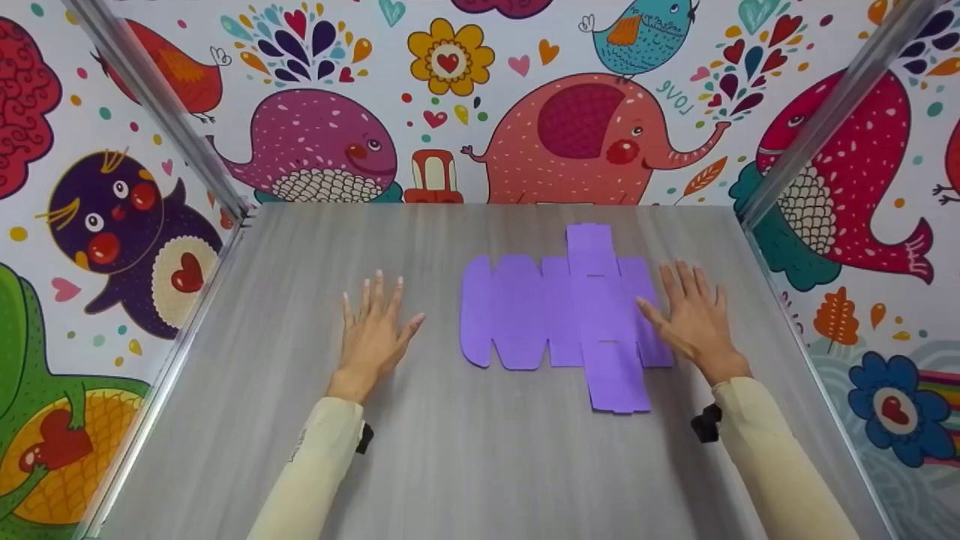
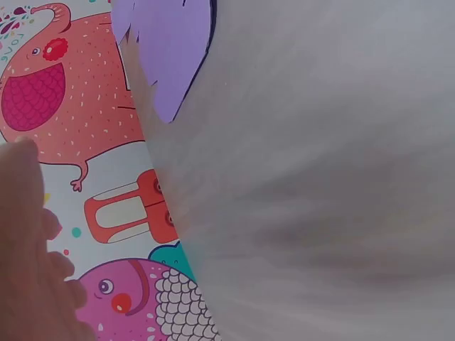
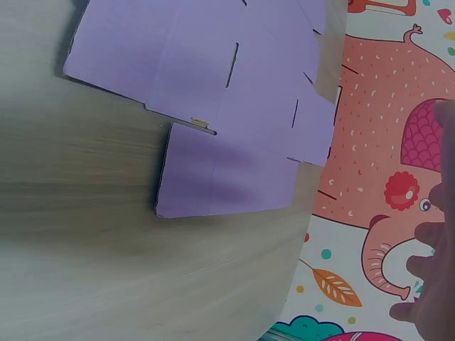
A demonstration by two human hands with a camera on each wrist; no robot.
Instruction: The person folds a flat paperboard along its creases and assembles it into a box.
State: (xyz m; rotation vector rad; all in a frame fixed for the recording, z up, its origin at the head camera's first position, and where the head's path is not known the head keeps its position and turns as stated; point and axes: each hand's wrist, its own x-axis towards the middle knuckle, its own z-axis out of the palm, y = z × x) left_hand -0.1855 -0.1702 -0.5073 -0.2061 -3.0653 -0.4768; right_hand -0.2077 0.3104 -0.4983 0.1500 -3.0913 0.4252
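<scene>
Cream-sleeved left hand (image 1: 371, 339) and right hand (image 1: 697, 319): fingers spread, gripping nothing — right thumb (image 1: 652, 311) over purple card (image 1: 556, 311), contact unclear. Card between hands, nearer the right, laid flat — probably so either can reach it. Table (image 1: 480, 457) beneath hands, printed wall (image 1: 442, 150) beyond.

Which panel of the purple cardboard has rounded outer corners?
The leftmost panel in the head view: its outer corners curve, while the neighbouring panel has angled corners and the other panels look squarer.
</scene>
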